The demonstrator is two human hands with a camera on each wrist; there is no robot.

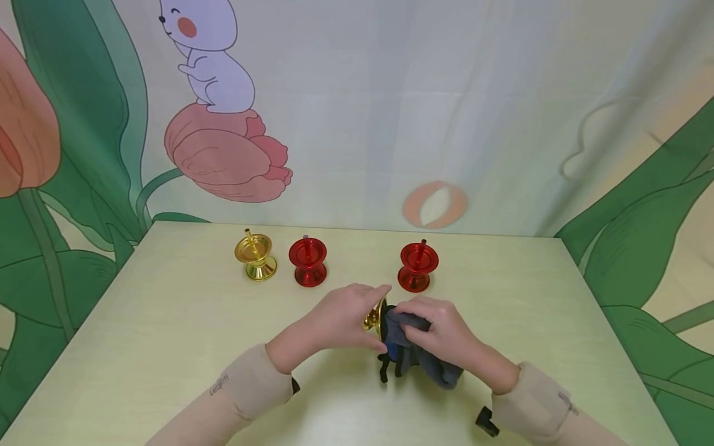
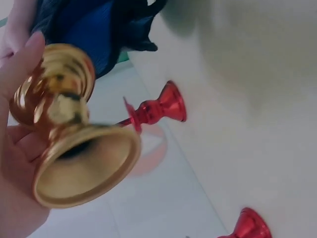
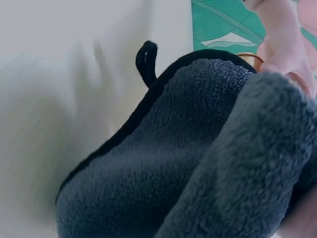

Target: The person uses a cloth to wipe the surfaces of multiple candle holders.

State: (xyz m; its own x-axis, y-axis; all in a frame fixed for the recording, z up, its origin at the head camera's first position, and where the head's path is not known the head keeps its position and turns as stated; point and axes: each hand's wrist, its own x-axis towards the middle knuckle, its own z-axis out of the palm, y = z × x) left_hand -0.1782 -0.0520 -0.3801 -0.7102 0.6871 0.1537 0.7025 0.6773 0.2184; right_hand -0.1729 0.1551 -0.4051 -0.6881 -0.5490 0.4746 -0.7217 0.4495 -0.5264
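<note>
A gold candle holder [image 1: 381, 320] lies tipped on its side in my left hand [image 1: 343, 319], gripped between thumb and fingers. Its hollow flared base [image 2: 81, 173] faces the left wrist camera. My right hand [image 1: 443, 328] grips a fuzzy dark grey cloth [image 1: 440, 370] with a blue side and a black edge, bunched against the holder's dish end. In the right wrist view the cloth [image 3: 143, 158] fills much of the picture and a black loop [image 3: 146, 62] sticks out from its edge. The cloth hides the holder's spike.
Along the back of the pale table [image 1: 184, 347] stand another gold candle holder [image 1: 260, 267] and a red candle holder [image 1: 310, 274] on the left, with a second red candle holder [image 1: 414, 280] just beyond my hands. A patterned curtain [image 1: 346, 124] hangs behind the table.
</note>
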